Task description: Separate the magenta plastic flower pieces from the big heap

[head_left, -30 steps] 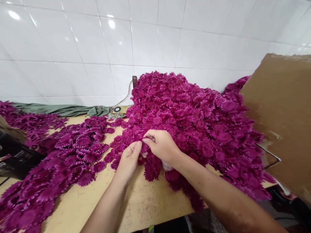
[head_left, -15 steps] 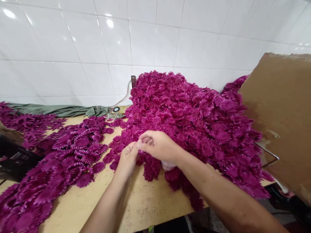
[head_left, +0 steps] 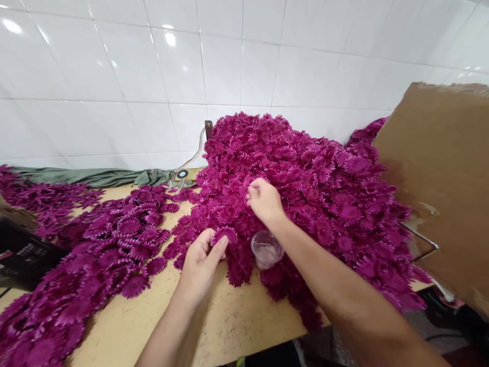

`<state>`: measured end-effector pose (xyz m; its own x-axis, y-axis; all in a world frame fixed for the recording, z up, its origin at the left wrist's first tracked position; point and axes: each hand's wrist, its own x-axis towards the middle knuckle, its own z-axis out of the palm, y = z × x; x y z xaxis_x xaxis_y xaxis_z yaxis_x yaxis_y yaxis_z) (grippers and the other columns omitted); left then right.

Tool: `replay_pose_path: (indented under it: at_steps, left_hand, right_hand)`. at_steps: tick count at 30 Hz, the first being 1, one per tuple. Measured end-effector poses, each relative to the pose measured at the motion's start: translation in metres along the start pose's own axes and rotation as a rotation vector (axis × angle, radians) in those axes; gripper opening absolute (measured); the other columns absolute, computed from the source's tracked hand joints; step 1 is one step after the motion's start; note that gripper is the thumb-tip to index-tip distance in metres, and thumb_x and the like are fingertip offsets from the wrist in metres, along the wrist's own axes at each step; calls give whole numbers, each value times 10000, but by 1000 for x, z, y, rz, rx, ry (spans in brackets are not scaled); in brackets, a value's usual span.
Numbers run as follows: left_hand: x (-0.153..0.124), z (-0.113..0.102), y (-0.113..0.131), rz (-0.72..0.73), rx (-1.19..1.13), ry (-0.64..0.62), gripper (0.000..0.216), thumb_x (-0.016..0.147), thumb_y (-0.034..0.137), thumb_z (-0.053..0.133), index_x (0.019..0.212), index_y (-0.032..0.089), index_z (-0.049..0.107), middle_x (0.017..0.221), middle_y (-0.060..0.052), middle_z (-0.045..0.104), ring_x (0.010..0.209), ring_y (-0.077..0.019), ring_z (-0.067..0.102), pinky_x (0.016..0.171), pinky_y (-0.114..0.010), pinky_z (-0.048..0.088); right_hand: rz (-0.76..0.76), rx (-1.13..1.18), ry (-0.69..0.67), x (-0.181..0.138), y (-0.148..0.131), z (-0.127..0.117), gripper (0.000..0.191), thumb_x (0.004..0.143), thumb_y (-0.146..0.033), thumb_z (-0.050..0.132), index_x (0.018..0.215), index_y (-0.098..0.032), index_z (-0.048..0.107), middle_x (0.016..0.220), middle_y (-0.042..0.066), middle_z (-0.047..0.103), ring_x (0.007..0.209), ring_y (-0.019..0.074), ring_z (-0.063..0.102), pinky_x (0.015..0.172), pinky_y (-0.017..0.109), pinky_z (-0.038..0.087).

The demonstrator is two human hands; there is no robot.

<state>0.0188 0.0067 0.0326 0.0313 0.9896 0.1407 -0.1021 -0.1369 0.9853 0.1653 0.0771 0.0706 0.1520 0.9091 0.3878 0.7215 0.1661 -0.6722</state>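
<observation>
Between the thumb and fingers of my left hand is a magenta artificial flower head, held low in front of the large pile. My right hand reaches over the front slope of that flower pile, its fingers pinched on a flower head that is partly hidden by them. Just below my right wrist, a small clear plastic cup sits among the flowers. Its inside looks whitish; what it contains I cannot tell.
Another heap of flower heads spreads along the left of the wooden table. A black box stands at the left edge. A cardboard sheet leans at the right. Green cloth lies along the tiled wall.
My hands, fingertips together before, have parted. The right moved up and away onto the pile, uncovering the cup; the left now shows a flower head in its grip.
</observation>
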Motion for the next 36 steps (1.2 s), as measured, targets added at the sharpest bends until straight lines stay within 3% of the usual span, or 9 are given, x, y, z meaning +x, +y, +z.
replay_pose_path:
  at_steps: [5,10,13,16,19,25,31,33,36]
  left_hand:
    - [8,-4,-4,-94,-155,134,310,554,364,693,527,177,447,469,82,413,447,-62,345,467,-190,288]
    - [11,3,-7,-163,-206,134,288,541,370,704,550,166,501,448,82,426,427,-58,357,442,-184,280]
    - [8,3,-7,-189,-233,114,296,572,430,677,642,159,581,495,49,516,478,-90,451,488,-206,355]
    - [5,2,-7,-178,-229,96,366,599,485,642,750,151,628,613,-2,613,576,-138,538,586,-256,421]
    - [4,6,-5,-108,-120,91,313,616,465,636,695,162,630,609,0,621,593,-137,546,647,-258,422]
    - [4,12,0,-54,-2,70,246,610,403,649,581,173,566,537,30,564,551,-107,495,572,-211,387]
    - [3,6,1,-92,-45,117,234,580,375,677,563,174,558,524,30,579,532,-104,508,590,-218,401]
    - [4,4,1,-111,-62,123,243,570,383,685,557,172,564,521,24,588,535,-108,516,597,-223,405]
    - [7,4,-1,-135,-97,115,256,545,393,702,577,167,587,527,15,600,547,-112,526,608,-226,411]
  right_hand:
    - [-197,22,59,5,3,-12,310,676,-91,558,983,-132,569,1117,147,524,1058,227,494,935,394,365]
    - [-163,322,-518,-30,-15,0,220,694,-208,597,897,-125,613,835,68,641,775,158,598,755,309,474]
    - [-53,465,-707,-37,-14,8,181,680,-138,595,859,-117,606,731,31,641,669,119,593,660,250,473]
    - [-128,433,-649,-38,-9,9,173,682,-77,555,833,-136,615,718,15,642,661,110,585,652,230,449]
    - [-214,189,-436,-41,-10,7,116,759,-157,500,722,-155,610,659,12,625,627,115,555,624,227,406]
    - [-189,-249,-216,-41,-19,13,363,878,-305,335,671,-151,590,650,60,623,619,139,545,624,247,363]
    - [-80,26,-47,-4,0,3,217,792,-140,433,923,-159,605,861,65,615,752,145,582,727,268,433]
    - [-140,99,10,0,2,-4,374,701,-59,487,1048,-170,572,1041,89,554,900,158,558,793,283,435]
    - [-281,237,-201,-10,-3,-7,364,693,-88,514,1041,-165,588,1073,93,549,977,161,535,832,284,431]
